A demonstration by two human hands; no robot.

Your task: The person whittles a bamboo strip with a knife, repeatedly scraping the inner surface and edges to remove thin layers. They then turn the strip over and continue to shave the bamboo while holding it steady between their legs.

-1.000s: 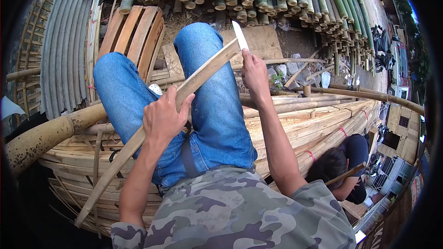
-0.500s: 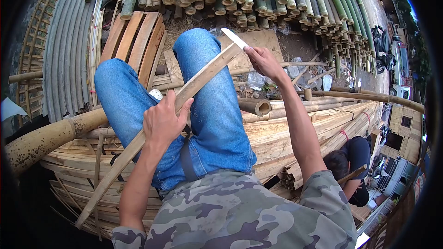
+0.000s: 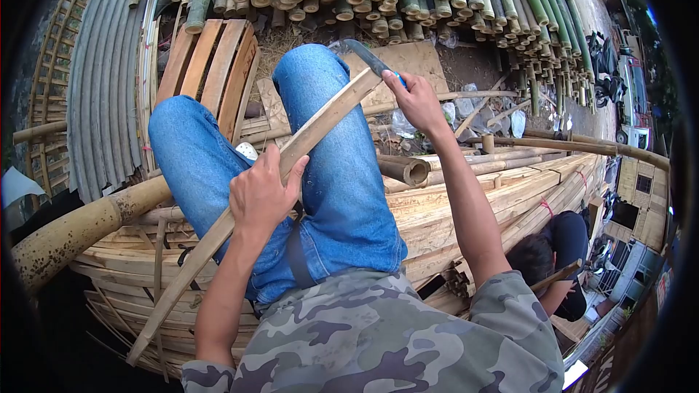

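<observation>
A long, flat bamboo slat (image 3: pixel 324 122) slants across my thighs, its far end above my raised knee and its near end down at the lower left. My left hand (image 3: pixel 263 193) is wrapped round the slat near its middle, thumb along the upper side. In my right hand (image 3: pixel 419 102) is a knife (image 3: pixel 368 57) with a blue handle, fingers closed round it. The dark blade points up and left, right at the slat's far end. Jeans-covered legs (image 3: pixel 324 167) lie under the slat.
Cut bamboo poles (image 3: pixel 437 0) are stacked at the back. Bundled bamboo slats (image 3: pixel 466 204) lie beneath and beside me. A wooden crate (image 3: pixel 207 65) stands ahead left, by corrugated sheeting (image 3: pixel 109 73). A thick bamboo pole (image 3: pixel 80 233) juts in at left. Another person (image 3: pixel 546 255) crouches at right.
The knife blade has turned from a bright white face to a dark one and tipped slightly left at the slat's end. My left hand and the slat have shifted slightly.
</observation>
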